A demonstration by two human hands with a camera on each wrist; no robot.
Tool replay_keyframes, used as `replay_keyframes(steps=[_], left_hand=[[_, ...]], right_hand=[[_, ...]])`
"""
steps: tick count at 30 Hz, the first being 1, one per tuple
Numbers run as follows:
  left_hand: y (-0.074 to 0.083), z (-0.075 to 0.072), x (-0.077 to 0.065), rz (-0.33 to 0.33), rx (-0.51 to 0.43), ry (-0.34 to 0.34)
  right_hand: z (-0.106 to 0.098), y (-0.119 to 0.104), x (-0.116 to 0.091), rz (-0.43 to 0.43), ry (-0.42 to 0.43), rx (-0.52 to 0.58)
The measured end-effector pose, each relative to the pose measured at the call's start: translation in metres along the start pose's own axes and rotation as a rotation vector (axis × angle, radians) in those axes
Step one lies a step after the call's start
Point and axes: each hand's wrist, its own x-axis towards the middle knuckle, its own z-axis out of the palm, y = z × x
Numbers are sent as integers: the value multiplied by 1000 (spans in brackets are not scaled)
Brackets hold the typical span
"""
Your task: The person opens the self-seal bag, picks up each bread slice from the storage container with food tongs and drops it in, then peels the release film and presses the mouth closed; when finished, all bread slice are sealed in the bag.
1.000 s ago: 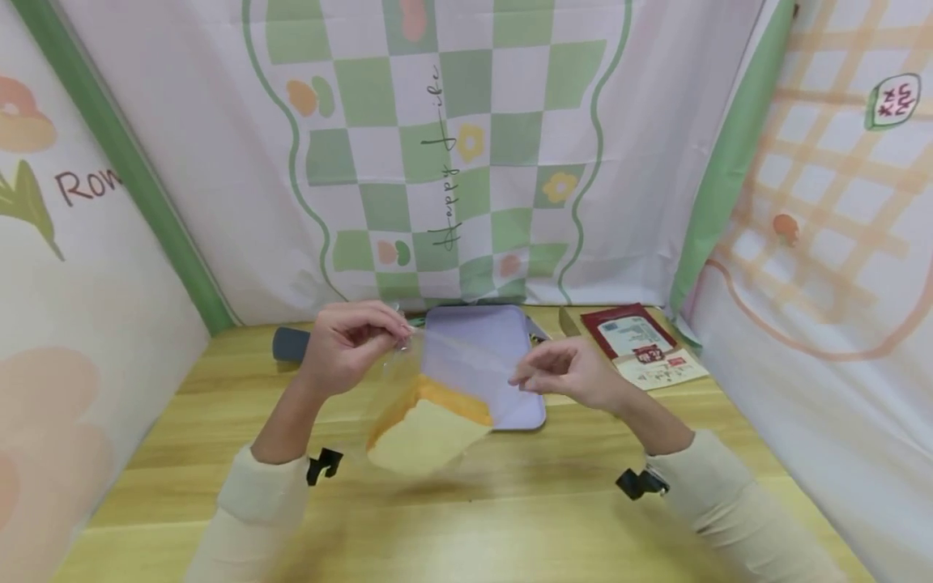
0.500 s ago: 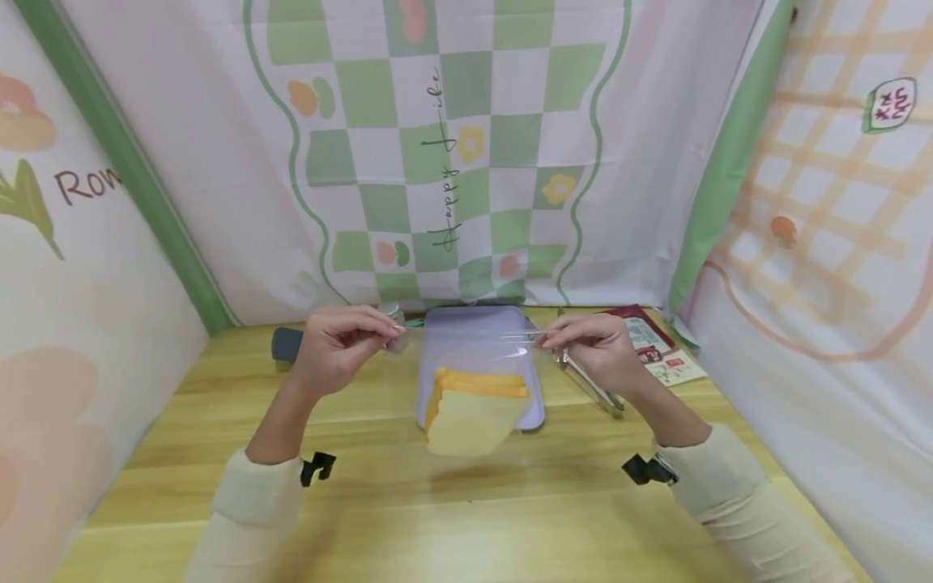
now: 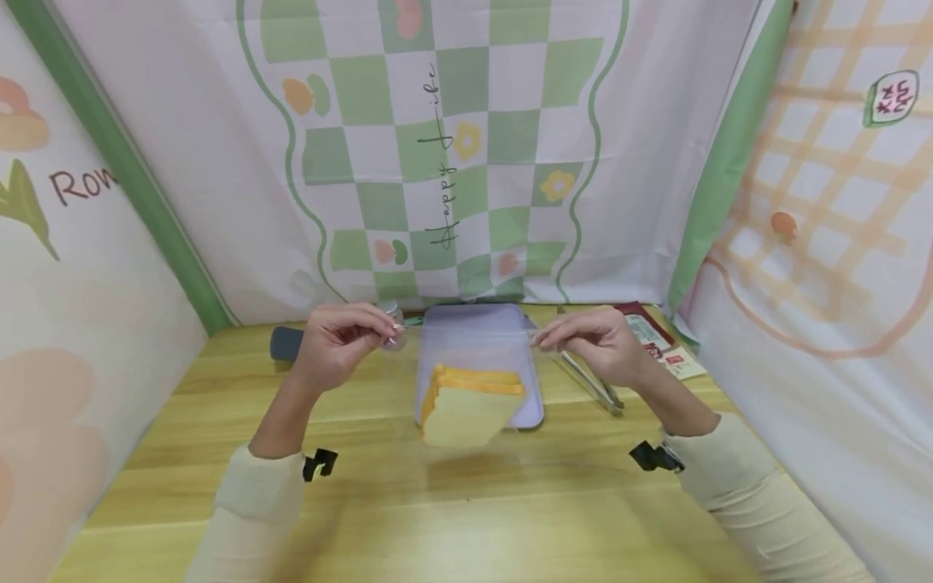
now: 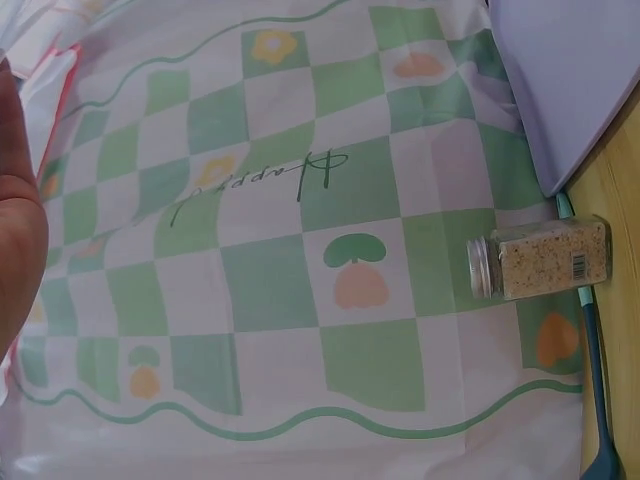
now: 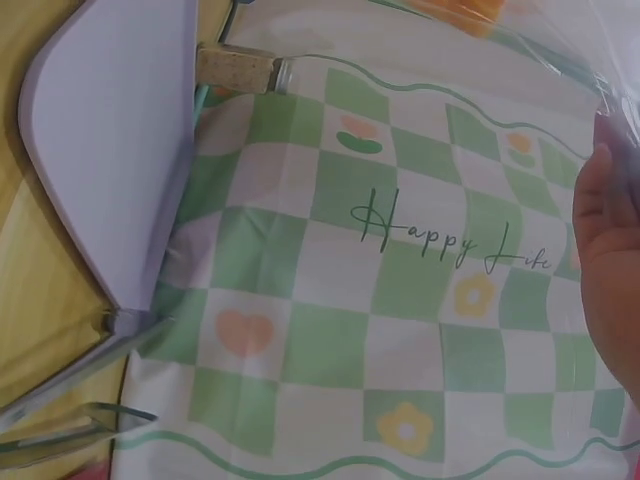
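A clear plastic bag point(image 3: 477, 344) hangs stretched between the two hands, with thick yellow bread slices point(image 3: 470, 413) with orange crust at its bottom. My left hand point(image 3: 337, 344) pinches the bag's upper left corner, and my right hand point(image 3: 601, 344) pinches the upper right corner. Behind the bag lies a lavender tray point(image 3: 535, 401), partly seen through the film. Part of the left hand point(image 4: 18, 210) shows at the edge of the left wrist view. In the right wrist view, the right hand point(image 5: 612, 250) is at the right edge, with film point(image 5: 560, 30) above it.
Metal tongs point(image 3: 594, 385) lie to the tray's right, beside a red and cream packet point(image 3: 659, 340). A small jar point(image 4: 550, 262) of beige grains stands at the back left, near a dark blue-handled tool point(image 4: 597, 390). A printed curtain point(image 3: 452, 162) closes off the back.
The right hand has moved up and right and now pinches the bag's other corner, pulling its top edge taut. The bread has swung to the right and hangs level, and the tongs have come into sight.
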Motion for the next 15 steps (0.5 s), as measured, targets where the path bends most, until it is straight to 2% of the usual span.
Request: replay_keyframes(steps=[2, 7, 12, 15], left_hand=[[0, 0, 0, -14, 0, -5], [0, 3, 0, -65, -33, -11], [-2, 9, 0, -99, -47, 12], [-3, 11, 0, -122, 13, 35]], right_hand=[[-2, -1, 0, 4, -31, -15], [-7, -4, -1, 31, -90, 27], [-7, -5, -3, 125, -16, -75], [-6, -6, -3, 148, 34, -130]])
